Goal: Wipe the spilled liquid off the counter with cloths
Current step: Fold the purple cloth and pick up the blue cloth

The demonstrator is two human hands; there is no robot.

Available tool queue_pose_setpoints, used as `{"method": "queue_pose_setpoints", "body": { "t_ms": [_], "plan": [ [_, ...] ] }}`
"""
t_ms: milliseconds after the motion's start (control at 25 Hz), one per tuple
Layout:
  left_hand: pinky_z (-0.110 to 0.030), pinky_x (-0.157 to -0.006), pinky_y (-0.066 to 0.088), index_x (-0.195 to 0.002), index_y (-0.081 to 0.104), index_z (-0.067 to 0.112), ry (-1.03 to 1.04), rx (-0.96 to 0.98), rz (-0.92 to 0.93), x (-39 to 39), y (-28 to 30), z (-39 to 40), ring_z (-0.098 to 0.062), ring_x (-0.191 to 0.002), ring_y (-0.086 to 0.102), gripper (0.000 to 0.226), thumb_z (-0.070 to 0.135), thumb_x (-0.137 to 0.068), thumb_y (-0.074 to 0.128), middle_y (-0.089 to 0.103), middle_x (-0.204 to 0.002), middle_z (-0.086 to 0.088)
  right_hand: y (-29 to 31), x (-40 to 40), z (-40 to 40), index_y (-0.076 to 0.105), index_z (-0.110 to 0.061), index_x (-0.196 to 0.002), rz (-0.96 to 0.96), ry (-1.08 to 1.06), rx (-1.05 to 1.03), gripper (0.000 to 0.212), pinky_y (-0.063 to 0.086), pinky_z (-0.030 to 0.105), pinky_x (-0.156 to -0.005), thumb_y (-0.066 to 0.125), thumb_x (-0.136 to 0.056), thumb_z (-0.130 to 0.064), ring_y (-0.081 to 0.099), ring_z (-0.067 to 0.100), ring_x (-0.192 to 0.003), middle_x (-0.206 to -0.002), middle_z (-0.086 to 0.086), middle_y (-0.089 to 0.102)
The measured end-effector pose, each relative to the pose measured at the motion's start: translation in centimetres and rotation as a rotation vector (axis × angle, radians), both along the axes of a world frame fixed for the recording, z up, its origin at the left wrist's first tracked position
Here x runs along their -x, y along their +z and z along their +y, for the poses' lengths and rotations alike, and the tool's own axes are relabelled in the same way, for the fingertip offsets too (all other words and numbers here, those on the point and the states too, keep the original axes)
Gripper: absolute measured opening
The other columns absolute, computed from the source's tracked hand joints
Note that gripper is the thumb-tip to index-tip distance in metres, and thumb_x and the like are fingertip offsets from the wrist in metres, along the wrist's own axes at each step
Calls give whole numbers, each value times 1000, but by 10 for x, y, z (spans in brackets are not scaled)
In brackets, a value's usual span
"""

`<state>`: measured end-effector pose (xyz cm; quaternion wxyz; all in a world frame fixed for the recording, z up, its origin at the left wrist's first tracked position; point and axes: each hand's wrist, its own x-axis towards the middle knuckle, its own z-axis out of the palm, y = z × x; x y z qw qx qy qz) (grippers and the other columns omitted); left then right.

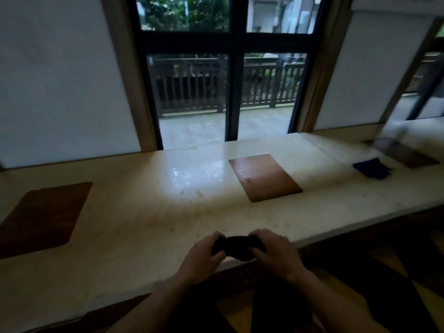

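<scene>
1. Head view: a pale counter [134, 236] is seen running under a dark-framed window [230, 68], with a wooden railing [216, 87] and greenery beyond the glass.
2. Three brown mats are set on the counter: one at the left [40, 217], one at the centre [264, 177], one at the far right [406, 152].
3. Small pale marks are seen on the centre mat, but no writing can be read.
4. A spill [185, 181] is seen as shiny patches left of the centre mat.
5. A dark cloth [237, 247] is bunched at the near edge of the counter.
6. The left hand [204, 255] is curled closed around the cloth's left end.
7. The right hand [276, 251] is curled closed around its right end.
8. A blue cloth [371, 168] lies apart, beside the far right mat.
</scene>
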<state>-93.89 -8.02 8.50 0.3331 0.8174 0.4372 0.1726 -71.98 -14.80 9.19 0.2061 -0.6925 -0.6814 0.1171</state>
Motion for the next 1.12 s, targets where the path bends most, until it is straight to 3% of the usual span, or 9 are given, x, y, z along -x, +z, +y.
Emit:
{"method": "queue_pose_setpoints", "body": {
  "t_ms": [160,320,480,640,840,1000,1120],
  "plan": [
    [-30,-65,54,-112,55,28,-217,-4,-107,-128,33,-10,1,-66,62,21,21,-92,59,65,-82,11,35,-110,-59,59,-28,-118,86,-263,-105,28,53,36,-82,62,-90,-28,61,12,-97,-109,-8,64],
    [-41,-75,58,-112,53,33,-409,-12,-148,-236,52,-26,-11,-80,69,22,28,-91,57,69,-96,4,53,-188,-114,61,-30,-117,164,-469,-184,25,55,32,-79,65,-92,-32,63,9,-95,-107,-9,66],
    [-34,-76,55,-115,54,31,-505,-11,-170,-314,57,-30,-14,-88,65,21,26,-95,58,64,-99,7,60,-240,-140,66,-26,-111,208,-634,-242,25,45,13,-79,72,-87,-30,60,5,-95,-105,-9,65],
    [-25,-69,52,-110,50,39,-601,45,-201,-386,54,-8,-6,-80,64,17,29,-97,56,65,-96,8,67,-296,-130,68,-25,-108,178,-758,-259,26,40,12,-75,75,-83,-31,55,2,-91,-100,-12,61],
    [-40,-77,60,-112,53,34,-681,126,-217,-473,45,40,-13,-83,69,15,30,-98,56,67,-101,2,68,-370,-95,69,-25,-108,191,-804,-186,25,46,16,-79,75,-84,-29,58,2,-92,-102,-9,64],
    [-41,-76,59,-115,55,32,-749,169,-199,-544,41,71,-13,-82,69,18,28,-97,56,68,-103,0,64,-428,-72,66,-29,-108,148,-865,-136,22,40,10,-74,72,-87,-33,56,3,-90,-100,-13,60],
    [-39,-79,59,-115,55,32,-782,157,-179,-588,42,80,-12,-87,68,19,29,-97,56,67,-104,1,66,-465,-67,65,-32,-106,145,-906,-131,20,48,19,-80,71,-88,-33,58,5,-92,-102,-11,62]
  ]
}}
